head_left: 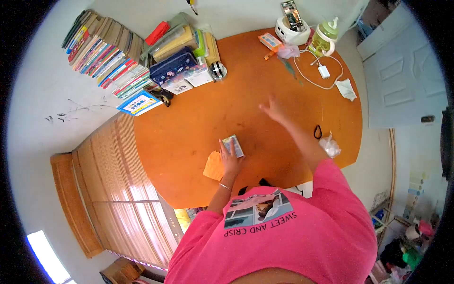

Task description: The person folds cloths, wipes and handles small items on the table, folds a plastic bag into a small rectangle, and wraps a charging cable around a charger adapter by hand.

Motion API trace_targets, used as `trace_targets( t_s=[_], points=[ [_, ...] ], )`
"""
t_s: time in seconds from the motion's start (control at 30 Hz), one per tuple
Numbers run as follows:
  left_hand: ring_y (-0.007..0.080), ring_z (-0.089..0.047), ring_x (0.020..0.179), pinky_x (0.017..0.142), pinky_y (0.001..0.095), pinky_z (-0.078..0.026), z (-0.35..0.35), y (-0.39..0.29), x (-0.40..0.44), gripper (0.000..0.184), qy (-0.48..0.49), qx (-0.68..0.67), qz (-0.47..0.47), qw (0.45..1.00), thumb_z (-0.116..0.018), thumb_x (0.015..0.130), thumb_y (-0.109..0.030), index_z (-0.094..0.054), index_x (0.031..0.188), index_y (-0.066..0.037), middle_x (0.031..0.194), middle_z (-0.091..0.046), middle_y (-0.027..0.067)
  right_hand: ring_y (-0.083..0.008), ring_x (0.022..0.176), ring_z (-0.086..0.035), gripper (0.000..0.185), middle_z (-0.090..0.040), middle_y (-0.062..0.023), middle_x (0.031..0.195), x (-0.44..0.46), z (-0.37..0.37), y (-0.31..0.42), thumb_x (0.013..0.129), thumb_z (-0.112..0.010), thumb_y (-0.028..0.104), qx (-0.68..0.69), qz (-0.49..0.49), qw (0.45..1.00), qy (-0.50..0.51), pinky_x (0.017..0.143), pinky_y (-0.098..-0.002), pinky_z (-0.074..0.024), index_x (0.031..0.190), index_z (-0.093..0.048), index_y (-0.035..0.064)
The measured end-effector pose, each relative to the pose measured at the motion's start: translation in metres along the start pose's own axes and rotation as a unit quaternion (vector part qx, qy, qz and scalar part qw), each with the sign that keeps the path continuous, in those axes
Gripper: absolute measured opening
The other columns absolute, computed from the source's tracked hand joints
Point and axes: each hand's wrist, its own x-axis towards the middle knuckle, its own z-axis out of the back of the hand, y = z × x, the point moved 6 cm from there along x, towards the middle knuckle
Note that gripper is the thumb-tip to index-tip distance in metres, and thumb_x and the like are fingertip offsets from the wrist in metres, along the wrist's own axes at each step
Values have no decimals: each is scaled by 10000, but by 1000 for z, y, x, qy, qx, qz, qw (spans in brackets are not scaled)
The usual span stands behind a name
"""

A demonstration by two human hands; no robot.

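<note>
A small, flat, pale rectangular box (pixel 234 142) with printed colours lies on the orange-brown table, its exact kind too small to make out. My left hand (pixel 231 161) rests on it from the near side, fingers over its top and around its edges. Beside that wrist, partly beneath the hand, is a piece of orange cloth or paper (pixel 213 166). My right hand (pixel 273 110) is stretched out above the middle of the table, fingers apart, holding nothing.
Stacked books (pixel 101 52) and a navy pencil case (pixel 172 66) stand at the back left. Along the back right are a phone (pixel 292 14) on a white device, a green-lidded bottle (pixel 324 38) and a charger (pixel 324 72). A plastic bag (pixel 330 146) lies at right.
</note>
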Motion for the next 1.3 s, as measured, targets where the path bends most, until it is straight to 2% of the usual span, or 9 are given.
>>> trace_targets(
  t_s=[0.13, 0.2, 0.27, 0.4, 0.6, 0.7, 0.8, 1.1, 1.3],
  points=[
    [416, -270, 1255, 1015, 453, -287, -13, 16, 4, 969, 31, 81, 28, 996, -759, 630, -297, -187, 1402, -176, 1418, -22, 284, -393, 1238, -318, 778, -307, -307, 1322, 116, 74, 22, 779, -596, 399, -218, 159, 951, -154, 1017, -417, -289, 1310, -271, -68],
    [392, -292, 1251, 1018, 420, -297, -21, 21, 2, 956, 60, 144, 32, 987, -741, 646, -333, -174, 1406, -201, 1425, -20, 270, -386, 1155, -412, 725, -402, -306, 1237, 138, 106, 69, 753, -616, 406, -279, 127, 951, -30, 960, -426, -350, 1231, -375, -84],
    [402, -307, 1241, 1015, 417, -304, -18, 20, 3, 928, 66, 151, 45, 985, -716, 670, -305, -165, 1407, -190, 1419, -20, 283, -358, 1049, -492, 658, -490, -257, 1140, 214, 105, 31, 742, -627, 424, -393, 225, 854, -256, 884, -445, -399, 1129, -458, -81],
    [385, -318, 1247, 1023, 411, -297, -11, 13, 2, 866, 104, 169, 46, 979, -652, 726, -311, -139, 1410, -177, 1416, -16, 296, -314, 1021, -531, 704, -551, -221, 1077, 279, 119, 18, 732, -636, 452, -483, 65, 864, -130, 860, -438, -424, 1149, -452, -84],
    [371, -256, 1278, 1050, 423, -242, 3, 4, 4, 942, 84, 127, 54, 987, -684, 700, -331, -90, 1419, -192, 1431, 9, 262, -331, 1003, -525, 638, -566, -199, 1029, 334, 115, -34, 710, -664, 434, -593, 92, 746, -289, 873, -417, -422, 1099, -491, -41],
    [369, -223, 1296, 1053, 425, -233, -13, 14, -2, 913, 93, 220, 43, 970, -663, 716, -335, -100, 1418, -181, 1427, 12, 274, -369, 998, -499, 554, -542, -222, 1034, 268, 114, 37, 687, -695, 354, -445, 34, 883, -148, 862, -447, -409, 1044, -516, -30],
    [357, -205, 1310, 1053, 416, -233, -8, 9, 4, 894, 91, 184, 36, 978, -644, 726, -366, -110, 1417, -176, 1424, -4, 283, -389, 959, -498, 559, -501, -254, 1023, 179, 76, 61, 655, -717, 277, -403, 228, 862, -206, 802, -444, -420, 1055, -488, -40],
    [367, -255, 1280, 1040, 430, -264, -2, 9, 1, 939, 48, 134, 28, 989, -712, 666, -310, -152, 1409, -178, 1425, -42, 263, -320, 833, -470, 771, -430, -172, 926, -94, -74, 12, 636, -745, 253, -280, 170, 943, -58, 699, -406, -406, 1234, -366, -52],
    [402, -290, 1243, 1008, 435, -312, 6, 1, -10, 857, 67, 35, 38, 996, -679, 676, -164, -202, 1388, -126, 1421, -35, 264, -403, 1009, -486, 938, -427, -290, 1146, -152, -115, -13, 693, -689, 360, -163, 75, 974, 141, 840, -446, -420, 1333, -174, -92]
  ],
)
